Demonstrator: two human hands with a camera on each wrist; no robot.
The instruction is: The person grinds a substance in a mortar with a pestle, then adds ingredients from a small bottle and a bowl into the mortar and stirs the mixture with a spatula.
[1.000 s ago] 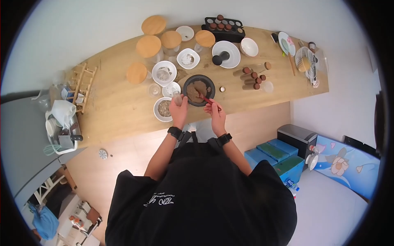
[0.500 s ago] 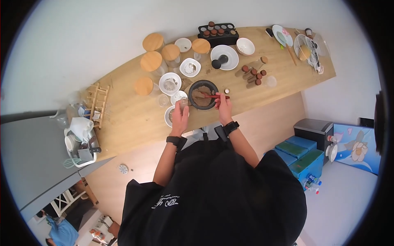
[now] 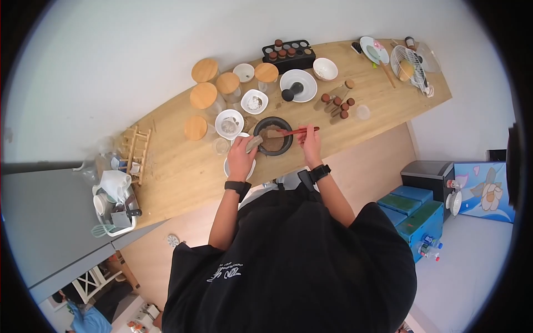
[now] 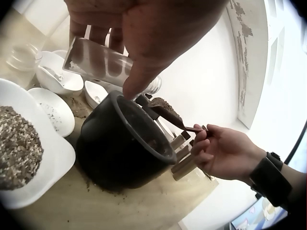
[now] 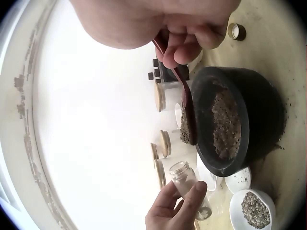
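My left hand grips a small clear glass bottle by its sides, its uncapped mouth leaning over the left rim of a black mortar. Whitish residue clings inside the glass. In my right hand, fingers curl round the handle of a dark red spoon. A heap of brown powder fills the spoon's bowl, which hovers over the mortar's opening near the bottle mouth. More brown ground powder lies inside the mortar.
A white bowl of coarse grey-brown bits stands beside the mortar. Several white bowls and wooden-lidded jars are behind on the left. A white bowl with a black pestle, brown-capped bottles and a loose cap lie rightward.
The spoon has risen out of the powder in the mortar, carrying a load. My left hand has tipped the bottle over toward the mortar's rim. The head view has shifted.
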